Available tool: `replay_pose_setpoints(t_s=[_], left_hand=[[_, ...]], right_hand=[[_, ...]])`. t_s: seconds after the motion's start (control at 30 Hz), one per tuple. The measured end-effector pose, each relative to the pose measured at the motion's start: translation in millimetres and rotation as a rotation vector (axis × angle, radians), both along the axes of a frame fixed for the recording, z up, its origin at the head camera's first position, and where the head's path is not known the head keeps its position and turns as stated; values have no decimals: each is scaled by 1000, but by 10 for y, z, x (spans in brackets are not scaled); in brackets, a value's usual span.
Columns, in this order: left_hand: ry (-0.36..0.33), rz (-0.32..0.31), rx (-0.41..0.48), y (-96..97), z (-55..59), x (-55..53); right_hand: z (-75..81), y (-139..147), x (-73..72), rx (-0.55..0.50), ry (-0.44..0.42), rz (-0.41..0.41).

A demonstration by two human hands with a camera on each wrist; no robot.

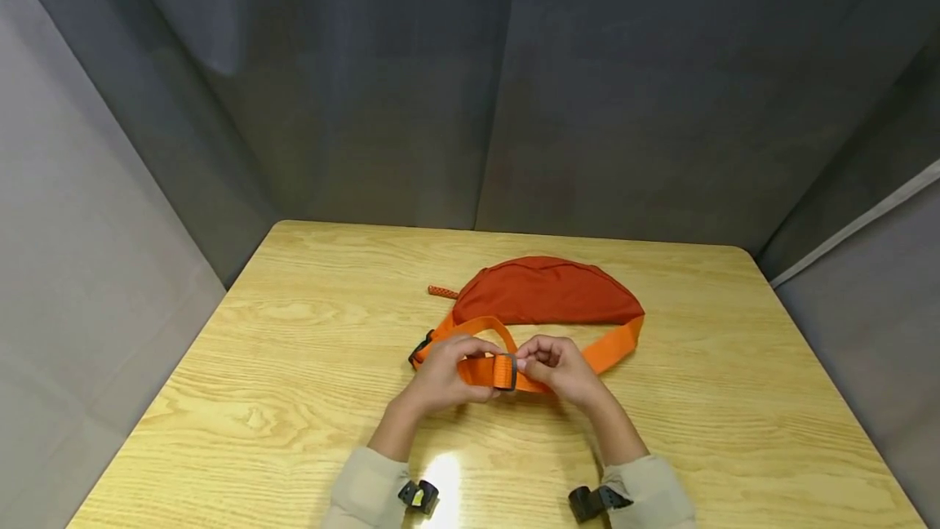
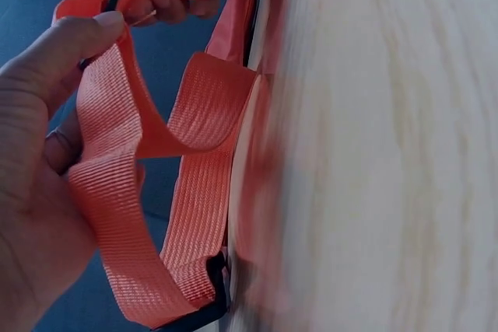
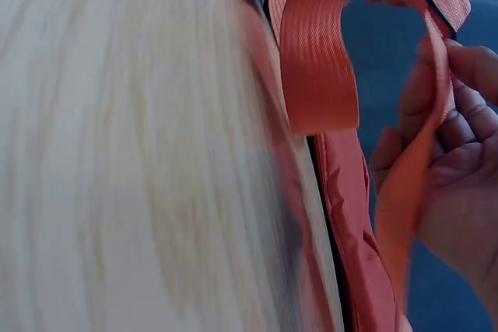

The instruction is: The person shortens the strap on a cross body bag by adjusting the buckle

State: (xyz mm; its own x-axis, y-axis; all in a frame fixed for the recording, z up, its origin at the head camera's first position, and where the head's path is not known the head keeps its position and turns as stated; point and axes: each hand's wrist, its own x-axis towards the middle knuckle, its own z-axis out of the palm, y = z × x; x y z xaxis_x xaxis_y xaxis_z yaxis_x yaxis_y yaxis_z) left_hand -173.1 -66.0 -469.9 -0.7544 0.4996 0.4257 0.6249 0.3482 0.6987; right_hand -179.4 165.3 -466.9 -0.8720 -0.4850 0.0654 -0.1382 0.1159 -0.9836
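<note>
A dark red waist bag (image 1: pixel 547 292) lies on the table, its orange webbing strap (image 1: pixel 615 347) looping toward me. My left hand (image 1: pixel 450 374) pinches the strap beside a black slide adjuster (image 1: pixel 507 372), thumb below and fingers above in the head view. In the left wrist view that thumb presses at the adjuster, and the strap hangs in a loop past the palm. My right hand (image 1: pixel 560 367) pinches the strap just right of the adjuster. The right wrist view shows the webbing (image 3: pixel 412 184) running between thumb and fingers. A black buckle (image 1: pixel 421 347) lies left of my left hand.
The wood-grain table (image 1: pixel 279 366) extends on both sides of the bag. A zipper pull (image 1: pixel 442 291) sticks out at the bag's left end. Dark grey curtains (image 1: pixel 382 104) stand behind the table, with lighter panels (image 1: pixel 81 268) at the sides.
</note>
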Motion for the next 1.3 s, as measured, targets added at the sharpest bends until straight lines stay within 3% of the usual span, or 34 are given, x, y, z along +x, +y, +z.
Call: replay_pose_setpoints(t_s=[0.23, 0.43, 0.6, 0.83, 0.97, 1.13, 1.3], left_hand=[[-56, -5, 38, -23, -5, 31], [-68, 3, 33, -33, -18, 40], [-80, 8, 40, -27, -21, 46], [-56, -17, 72, -12, 4, 43], [-40, -29, 88, 0, 25, 26], [-65, -33, 63, 12, 26, 26], [-95, -32, 66, 19, -7, 46]], right_hand=[[-15, 160, -37, 256, 218, -13], [-44, 228, -48, 351, 186, 51], [-43, 230, -39, 303, 146, 61], [-35, 206, -11, 102, 115, 68], [-15, 153, 9, 41, 97, 46], [0, 65, 14, 19, 72, 81], [31, 71, 21, 65, 57, 69]])
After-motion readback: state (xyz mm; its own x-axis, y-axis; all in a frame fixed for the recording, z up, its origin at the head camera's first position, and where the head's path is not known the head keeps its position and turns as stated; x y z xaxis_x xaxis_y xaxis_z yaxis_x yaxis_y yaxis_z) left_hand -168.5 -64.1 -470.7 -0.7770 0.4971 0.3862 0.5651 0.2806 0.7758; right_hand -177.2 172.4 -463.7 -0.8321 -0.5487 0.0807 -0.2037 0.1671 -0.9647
